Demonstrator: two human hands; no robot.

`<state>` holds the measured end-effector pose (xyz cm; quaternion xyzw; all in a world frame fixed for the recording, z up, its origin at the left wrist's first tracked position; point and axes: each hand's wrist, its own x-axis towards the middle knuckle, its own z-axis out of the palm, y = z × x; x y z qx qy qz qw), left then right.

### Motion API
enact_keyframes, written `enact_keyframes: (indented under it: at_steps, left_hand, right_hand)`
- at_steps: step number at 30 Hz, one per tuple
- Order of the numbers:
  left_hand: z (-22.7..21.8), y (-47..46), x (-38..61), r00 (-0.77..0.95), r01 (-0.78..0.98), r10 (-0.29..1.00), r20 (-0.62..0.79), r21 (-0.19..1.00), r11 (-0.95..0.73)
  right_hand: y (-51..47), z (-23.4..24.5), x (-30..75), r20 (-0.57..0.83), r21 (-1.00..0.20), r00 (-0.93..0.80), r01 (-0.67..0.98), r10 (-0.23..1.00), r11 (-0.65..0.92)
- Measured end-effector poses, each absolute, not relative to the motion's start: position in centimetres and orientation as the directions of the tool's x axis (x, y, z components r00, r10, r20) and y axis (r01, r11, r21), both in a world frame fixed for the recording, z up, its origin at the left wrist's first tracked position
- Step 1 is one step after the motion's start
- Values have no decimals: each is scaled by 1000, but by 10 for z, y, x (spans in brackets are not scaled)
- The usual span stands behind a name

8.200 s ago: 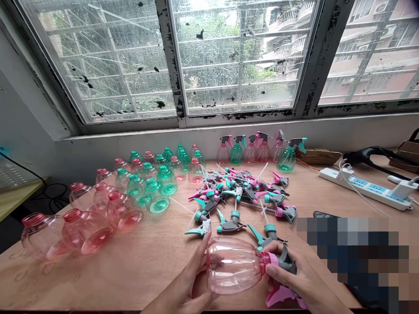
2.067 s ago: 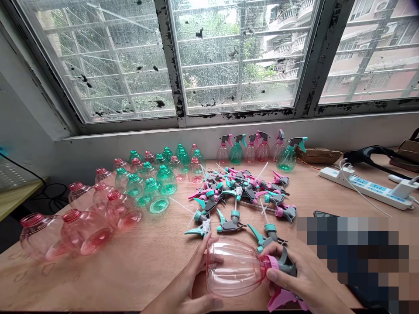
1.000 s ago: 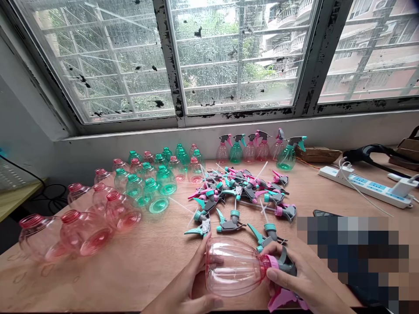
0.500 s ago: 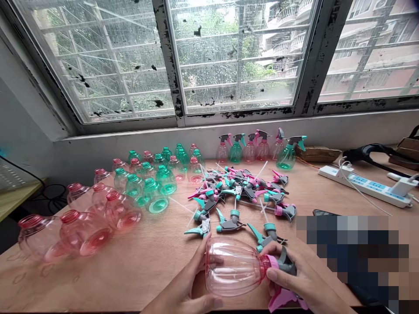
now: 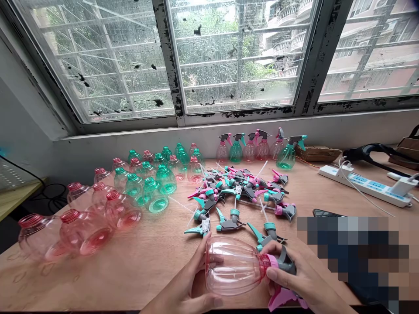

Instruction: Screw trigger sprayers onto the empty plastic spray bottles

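Observation:
A clear pink spray bottle lies on its side in front of me, its base toward the left. My left hand wraps around that base, with some fingers seen through the plastic. At the neck, my right hand grips the pink collar of a grey and pink trigger sprayer, which sits on the bottle's mouth. The sprayer's pink lever points down toward the table's front edge. Just beyond the bottle lie loose grey and teal trigger sprayers, and behind them a heap of sprayer heads with white tubes.
Open pink bottles and green bottles stand at the left. Several bottles with sprayers line the wall below the window. At the right are a white power strip, a phone, a cardboard box and a blurred-out patch.

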<state>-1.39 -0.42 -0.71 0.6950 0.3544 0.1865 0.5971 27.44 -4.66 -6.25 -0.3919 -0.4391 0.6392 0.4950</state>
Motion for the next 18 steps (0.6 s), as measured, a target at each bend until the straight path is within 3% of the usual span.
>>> enact_keyframes:
  at_steps: [18]
  left_hand:
    - [-12, -1, -16, 682, 240, 720, -131, 970, -51]
  right_hand:
    - [-46, -64, 275, -55, -950, -218, -289, 974, -119]
